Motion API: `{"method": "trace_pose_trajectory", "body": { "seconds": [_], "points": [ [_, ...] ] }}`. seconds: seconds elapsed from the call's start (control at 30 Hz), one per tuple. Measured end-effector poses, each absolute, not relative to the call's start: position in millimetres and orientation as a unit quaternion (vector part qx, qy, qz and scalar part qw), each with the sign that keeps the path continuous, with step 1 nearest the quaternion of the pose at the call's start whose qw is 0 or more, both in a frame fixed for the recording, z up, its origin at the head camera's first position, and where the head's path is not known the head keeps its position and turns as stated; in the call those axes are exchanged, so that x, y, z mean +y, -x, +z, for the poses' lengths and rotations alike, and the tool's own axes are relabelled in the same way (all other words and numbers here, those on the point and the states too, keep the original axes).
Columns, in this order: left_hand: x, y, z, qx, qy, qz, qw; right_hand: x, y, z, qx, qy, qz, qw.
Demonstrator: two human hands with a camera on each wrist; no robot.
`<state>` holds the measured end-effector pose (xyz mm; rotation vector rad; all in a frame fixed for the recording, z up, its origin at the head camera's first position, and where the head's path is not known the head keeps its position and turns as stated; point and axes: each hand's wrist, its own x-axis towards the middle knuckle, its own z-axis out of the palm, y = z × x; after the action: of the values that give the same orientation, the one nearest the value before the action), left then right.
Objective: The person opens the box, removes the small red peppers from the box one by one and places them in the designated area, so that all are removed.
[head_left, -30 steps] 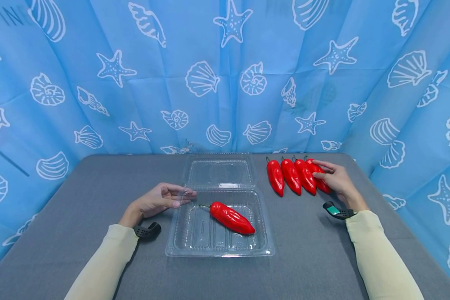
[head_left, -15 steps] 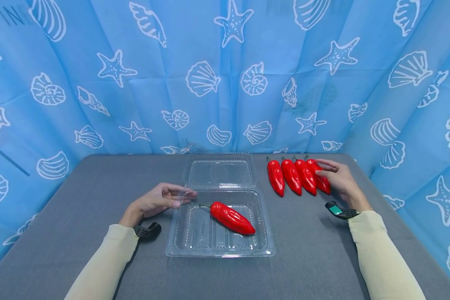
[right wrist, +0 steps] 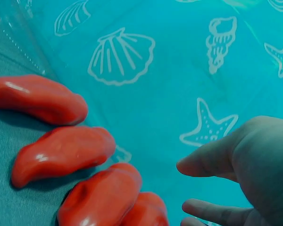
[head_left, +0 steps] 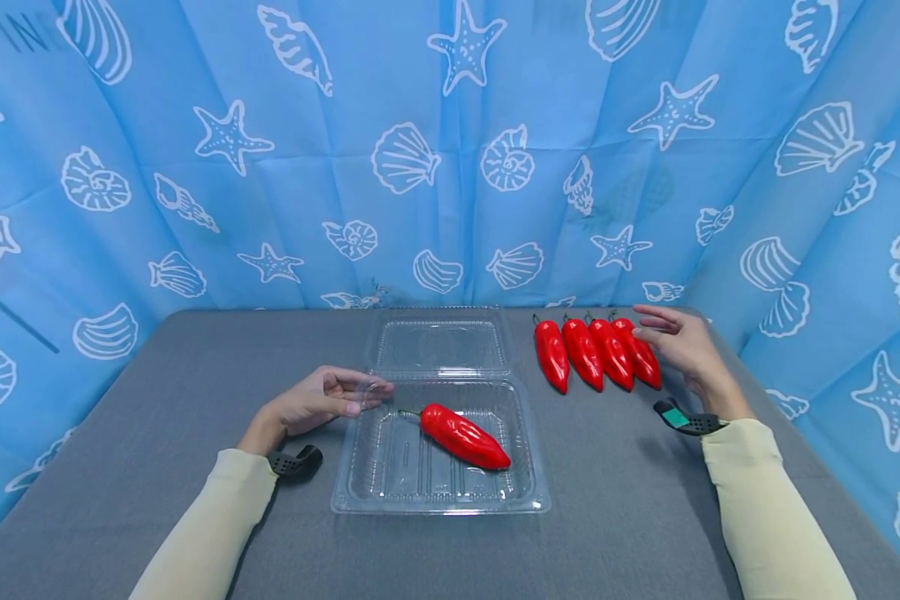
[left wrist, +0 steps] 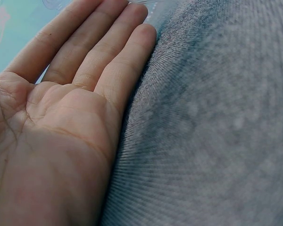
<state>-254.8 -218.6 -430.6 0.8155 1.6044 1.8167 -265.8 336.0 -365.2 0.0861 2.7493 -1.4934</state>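
Note:
My left hand (head_left: 317, 402) rests beside the left edge of a clear plastic clamshell container (head_left: 345, 492), fingertips at its back left corner. In the left wrist view the fingers (left wrist: 120, 70) lie fairly straight, palm bare. One red pepper (head_left: 465, 437) with a thin stem lies diagonally inside the container. Several more red peppers stand in a slanted row at the back right. My right hand (head_left: 686, 343) hovers just right of the rightmost pepper (head_left: 637, 354), fingers apart and holding nothing. In the right wrist view a gap shows between thumb (right wrist: 203, 162) and peppers (right wrist: 104, 195).
The container's clear lid (head_left: 438, 343) lies folded back, away from me. A grey cloth (head_left: 195, 517) covers the table. A blue curtain (head_left: 450, 208) with white shells and starfish hangs behind the table's back edge.
My right hand has drawn off the rightmost pepper, moving right and slightly up; its fingers have come away. The peppers, container and left hand look unmoved.

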Motion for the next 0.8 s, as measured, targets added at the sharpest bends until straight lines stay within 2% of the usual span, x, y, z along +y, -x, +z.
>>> {"method": "trace_pose_trajectory", "body": {
  "seconds": [0.37, 0.8],
  "points": [
    [-219, 255, -432, 0.599, -0.309, 0.681, 0.288, 321, 261, -351, 0.886, 0.007, -0.464, -0.014],
    [-218, 255, -433, 0.603, -0.307, 0.679, 0.285, 297, 255, -334, 0.900, 0.064, -0.431, -0.004]
  ]
}}
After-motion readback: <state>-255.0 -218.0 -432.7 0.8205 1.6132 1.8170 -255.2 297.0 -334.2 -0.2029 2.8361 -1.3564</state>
